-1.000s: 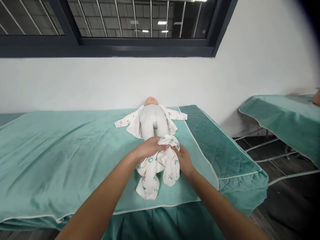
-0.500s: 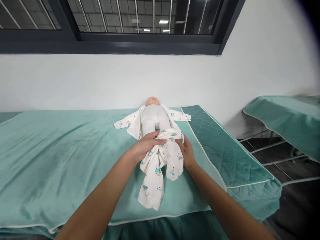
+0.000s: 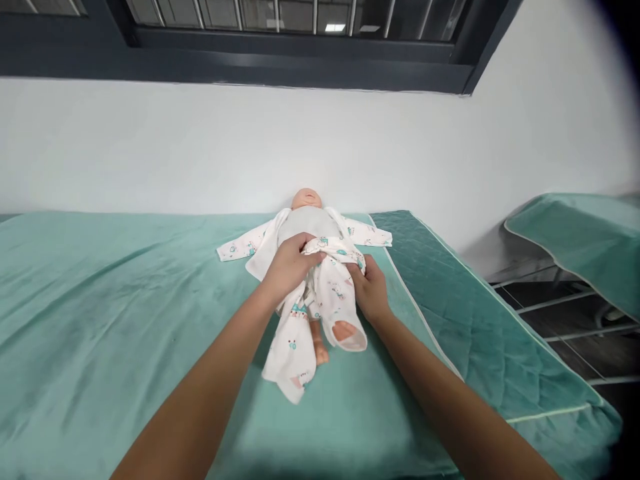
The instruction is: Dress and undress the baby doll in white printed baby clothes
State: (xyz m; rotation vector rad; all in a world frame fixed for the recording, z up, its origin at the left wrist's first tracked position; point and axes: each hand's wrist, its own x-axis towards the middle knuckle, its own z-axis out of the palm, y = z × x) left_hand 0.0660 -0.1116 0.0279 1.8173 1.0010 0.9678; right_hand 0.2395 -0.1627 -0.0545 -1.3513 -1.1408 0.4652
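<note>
A baby doll (image 3: pixel 307 198) lies on its back on the green bed cover, its head toward the wall. It wears a grey bodysuit (image 3: pixel 311 223) and an open white printed jacket (image 3: pixel 244 247) with sleeves spread. White printed trousers (image 3: pixel 336 287) lie over its legs. My left hand (image 3: pixel 294 263) pinches their waistband on the left, and my right hand (image 3: pixel 369 285) grips it on the right. One doll foot (image 3: pixel 344 330) shows in the right trouser leg's opening. The other foot (image 3: pixel 321 352) is bare, beside the left trouser leg.
The green cover (image 3: pixel 125 333) spreads across the bed, with a darker quilted mattress (image 3: pixel 465 313) at its right. A white wall and a dark window frame (image 3: pixel 300 67) stand behind. At far right is another green-covered surface (image 3: pixel 590 233) near metal bars (image 3: pixel 560 300).
Both hands have drawn the waistband up toward the doll's torso. The doll's feet now show, one inside the right trouser opening. The camera view has shifted slightly.
</note>
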